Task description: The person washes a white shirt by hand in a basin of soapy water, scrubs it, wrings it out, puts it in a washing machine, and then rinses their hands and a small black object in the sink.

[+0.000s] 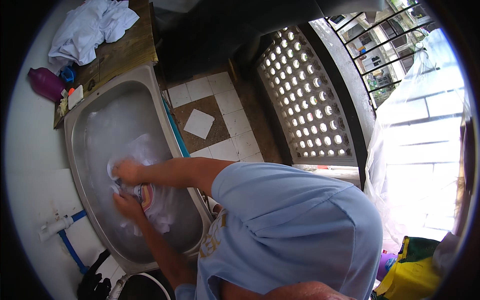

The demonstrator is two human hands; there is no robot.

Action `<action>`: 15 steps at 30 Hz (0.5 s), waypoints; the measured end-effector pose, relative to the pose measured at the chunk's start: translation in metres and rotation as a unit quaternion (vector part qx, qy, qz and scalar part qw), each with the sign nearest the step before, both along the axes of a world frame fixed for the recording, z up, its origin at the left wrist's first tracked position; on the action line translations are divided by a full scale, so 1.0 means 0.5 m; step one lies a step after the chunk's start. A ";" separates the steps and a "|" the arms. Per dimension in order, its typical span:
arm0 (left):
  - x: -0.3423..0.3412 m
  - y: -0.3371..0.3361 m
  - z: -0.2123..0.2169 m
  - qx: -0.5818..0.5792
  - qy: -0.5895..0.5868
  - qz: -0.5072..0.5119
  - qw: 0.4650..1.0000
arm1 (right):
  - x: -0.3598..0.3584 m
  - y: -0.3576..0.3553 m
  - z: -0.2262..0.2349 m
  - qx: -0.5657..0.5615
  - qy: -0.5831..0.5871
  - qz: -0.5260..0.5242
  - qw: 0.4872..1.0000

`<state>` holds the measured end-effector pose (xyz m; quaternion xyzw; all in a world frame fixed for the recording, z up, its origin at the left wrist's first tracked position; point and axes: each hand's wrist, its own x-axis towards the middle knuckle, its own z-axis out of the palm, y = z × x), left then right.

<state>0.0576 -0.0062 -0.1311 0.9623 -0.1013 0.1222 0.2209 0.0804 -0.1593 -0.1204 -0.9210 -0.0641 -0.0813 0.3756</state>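
Note:
A steel sink [75, 145] holds cloudy, soapy water. In it lies a wet white garment [150, 150] with a coloured print [146, 195]. My right hand [127, 171] presses on the upper part of the garment and grips it. Just below, my left hand [126, 205] clutches the cloth beside the print. The two hands are close together, both wet in the water. My light blue shirt [290, 225] fills the lower middle of the view.
A wooden board [125, 50] beyond the sink carries crumpled white clothes [92, 25], a purple bottle [45, 82] and small items. A white tap on a blue pipe [62, 227] sits at the wall. Tiled floor [225, 105], a perforated block wall [305, 95], a plastic sheet [425, 150] and a yellow-green bag [410, 272] lie to the right.

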 end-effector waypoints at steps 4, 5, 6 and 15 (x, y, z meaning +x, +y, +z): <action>0.059 0.071 0.042 -0.189 0.073 0.026 0.979 | 0.024 -0.064 0.051 0.221 0.056 -0.008 0.974; 0.059 0.094 0.060 -0.249 0.055 0.039 0.966 | 0.032 -0.075 0.076 0.293 0.021 -0.020 0.956; 0.056 0.125 0.080 -0.303 0.031 0.065 0.950 | 0.034 -0.079 0.104 0.369 -0.007 -0.020 0.929; 0.040 0.142 0.224 -0.051 0.032 -0.046 0.997 | 0.018 -0.174 0.230 0.310 -0.017 -0.036 0.950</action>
